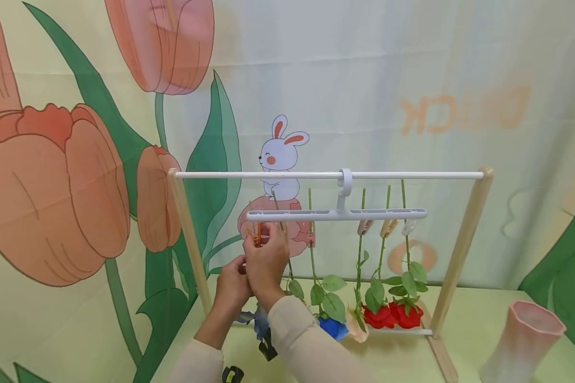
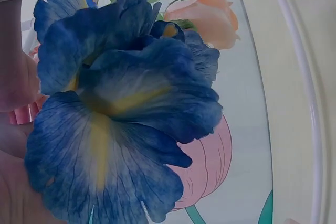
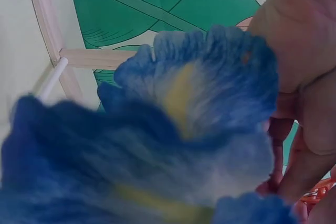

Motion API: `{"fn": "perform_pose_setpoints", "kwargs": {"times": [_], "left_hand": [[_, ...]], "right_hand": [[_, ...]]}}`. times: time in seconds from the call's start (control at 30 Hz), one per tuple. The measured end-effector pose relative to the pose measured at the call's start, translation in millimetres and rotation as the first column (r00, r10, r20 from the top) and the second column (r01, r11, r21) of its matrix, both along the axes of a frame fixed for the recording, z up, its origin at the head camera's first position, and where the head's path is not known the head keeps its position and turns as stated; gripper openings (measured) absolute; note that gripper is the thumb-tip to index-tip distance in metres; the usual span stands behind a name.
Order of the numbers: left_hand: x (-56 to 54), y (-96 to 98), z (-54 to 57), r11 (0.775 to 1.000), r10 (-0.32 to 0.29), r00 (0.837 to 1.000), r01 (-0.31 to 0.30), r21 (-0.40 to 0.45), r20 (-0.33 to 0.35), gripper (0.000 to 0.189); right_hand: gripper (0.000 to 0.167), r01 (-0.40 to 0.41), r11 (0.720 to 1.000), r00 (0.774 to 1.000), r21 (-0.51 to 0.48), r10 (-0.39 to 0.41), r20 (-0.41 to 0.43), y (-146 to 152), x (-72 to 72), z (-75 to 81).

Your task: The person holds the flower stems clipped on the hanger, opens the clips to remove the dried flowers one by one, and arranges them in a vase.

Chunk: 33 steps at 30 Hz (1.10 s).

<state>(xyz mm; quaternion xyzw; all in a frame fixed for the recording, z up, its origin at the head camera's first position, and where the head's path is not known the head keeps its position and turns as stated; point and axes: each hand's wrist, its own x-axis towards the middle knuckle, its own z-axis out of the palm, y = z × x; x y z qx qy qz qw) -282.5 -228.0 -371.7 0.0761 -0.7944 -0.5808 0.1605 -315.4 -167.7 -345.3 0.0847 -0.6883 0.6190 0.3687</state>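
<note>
My right hand [image 1: 268, 260] pinches an orange clothespin [image 1: 256, 235] under the left end of the white hanger bar [image 1: 337, 215]. Just below and left of it, my left hand [image 1: 232, 284] has its fingers curled round the stem of a blue artificial iris [image 1: 261, 322], the stem mostly hidden by the hands. Head down, the iris hangs beneath both hands. Its ruffled blue petals [image 2: 105, 135] with yellow streaks fill much of the left wrist view, and the same bloom [image 3: 210, 82] blocks much of the right wrist view.
From the hanger, clips hold upside-down flowers: a blue rose [image 1: 333, 328], a peach rose [image 1: 356, 327] and red roses [image 1: 406, 316]. The hanger hooks over a white rod [image 1: 417, 175] on a wooden frame [image 1: 462, 255]. A pink vase [image 1: 522, 340] stands at right.
</note>
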Motion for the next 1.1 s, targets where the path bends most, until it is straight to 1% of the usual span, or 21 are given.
{"fn": "perform_pose_setpoints", "kwargs": {"times": [0.27,0.37,0.47,0.53,0.6,0.73,0.83,0.97,1.1], "left_hand": [[-0.8,2.0,1.5,1.0,0.016,1.0,-0.016,-0.021,0.02,0.036],[-1.5,0.6,-0.4,0.999,0.033,0.999,-0.033,0.002,0.034,0.034],[-1.9,-1.9,-2.7,0.996,0.063,0.997,-0.065,0.055,0.033,0.029],[-1.5,-3.6,-2.9,0.993,0.084,0.996,-0.086,0.075,0.02,0.026],[-0.2,-4.5,-1.9,0.992,0.093,0.996,-0.093,0.088,0.0,0.024],[0.4,-5.8,0.9,0.991,0.104,0.993,-0.099,0.094,-0.05,0.022],[1.5,-7.5,2.0,0.991,0.114,0.991,-0.108,0.08,-0.072,0.021],[8.0,-10.5,4.5,0.993,0.11,0.989,-0.105,0.052,-0.096,0.022],[16.6,-14.2,8.8,0.994,0.102,0.983,-0.096,0.045,-0.155,0.021]], "right_hand": [[0.024,0.014,1.0,0.999,0.019,-0.013,-0.031,1.6,-1.0,-2.0],[0.025,0.017,0.999,0.999,0.035,-0.016,-0.037,1.8,-1.7,-3.7],[0.026,0.028,0.998,0.999,0.065,-0.026,-0.038,1.0,-2.7,-6.4],[0.026,0.038,0.996,0.999,0.086,-0.034,-0.043,0.4,-3.3,-8.0],[0.027,0.047,0.994,0.998,0.103,-0.042,-0.045,0.4,-3.9,-8.3],[0.028,0.052,0.992,0.998,0.111,-0.047,-0.051,2.2,-4.2,-6.3],[0.029,0.047,0.993,0.998,0.109,-0.042,-0.042,3.2,-3.2,-5.8],[0.032,0.032,0.993,0.999,0.113,-0.031,-0.012,5.1,2.0,-7.6],[0.035,0.025,0.989,1.0,0.142,-0.026,0.004,11.2,9.5,-7.8]]}}
